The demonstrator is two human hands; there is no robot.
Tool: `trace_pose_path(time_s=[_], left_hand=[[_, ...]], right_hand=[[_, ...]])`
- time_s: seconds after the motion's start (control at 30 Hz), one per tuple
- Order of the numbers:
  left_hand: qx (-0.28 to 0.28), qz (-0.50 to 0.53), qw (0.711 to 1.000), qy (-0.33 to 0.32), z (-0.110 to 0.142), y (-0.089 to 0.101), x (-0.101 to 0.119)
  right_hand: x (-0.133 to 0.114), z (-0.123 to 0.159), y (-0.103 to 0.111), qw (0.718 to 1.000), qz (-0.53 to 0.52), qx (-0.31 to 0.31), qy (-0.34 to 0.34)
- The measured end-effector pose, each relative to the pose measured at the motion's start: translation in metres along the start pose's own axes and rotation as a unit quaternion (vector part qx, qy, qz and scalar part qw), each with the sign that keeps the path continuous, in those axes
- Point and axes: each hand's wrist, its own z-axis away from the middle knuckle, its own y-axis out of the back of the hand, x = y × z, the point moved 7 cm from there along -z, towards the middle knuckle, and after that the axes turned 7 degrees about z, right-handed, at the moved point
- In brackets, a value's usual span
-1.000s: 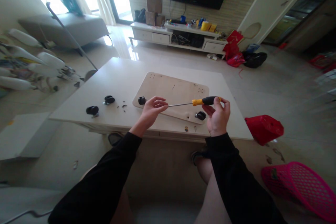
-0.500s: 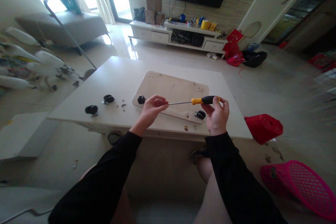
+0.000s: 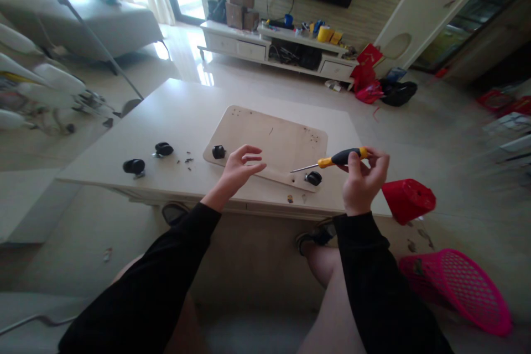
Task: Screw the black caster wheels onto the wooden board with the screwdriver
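My right hand (image 3: 363,180) grips the black and yellow handle of a screwdriver (image 3: 332,160), held in the air with its metal tip pointing left and slightly down over a light wooden board (image 3: 269,141). My left hand (image 3: 240,166) hovers over the board's near edge with fingers apart and curled, holding nothing. Two black caster wheels sit on the board, one (image 3: 218,151) at its left end and another (image 3: 312,178) near its right corner.
The board lies on a pale low table (image 3: 182,116). Two more black casters (image 3: 133,166) (image 3: 163,149) and small screws (image 3: 185,161) lie at the table's left. A red bag (image 3: 409,199) and a pink basket (image 3: 460,290) sit on the floor at right.
My left hand let go of the screwdriver's tip and opened. My right hand carried the screwdriver to the right, its tip now tilted downward.
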Motion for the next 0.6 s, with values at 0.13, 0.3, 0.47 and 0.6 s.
trace_pose_path(time_s=[0.13, 0.3, 0.47, 0.6], left_hand=[[0.007, -0.012, 1.000, -0.003, -0.001, 0.001, -0.001], [0.018, -0.018, 1.000, -0.001, -0.003, 0.003, -0.003], [0.020, -0.011, 1.000, 0.001, -0.004, 0.003, -0.004], [0.024, -0.005, 1.000, 0.005, -0.004, 0.003, -0.003]], right_hand=[[0.002, 0.006, 0.004, 0.994, 0.089, -0.044, 0.043], [0.009, 0.009, 0.002, 0.986, 0.134, -0.072, 0.074], [0.011, 0.005, -0.005, 0.984, 0.142, -0.078, 0.073], [0.013, 0.003, -0.009, 0.981, 0.156, -0.088, 0.071]])
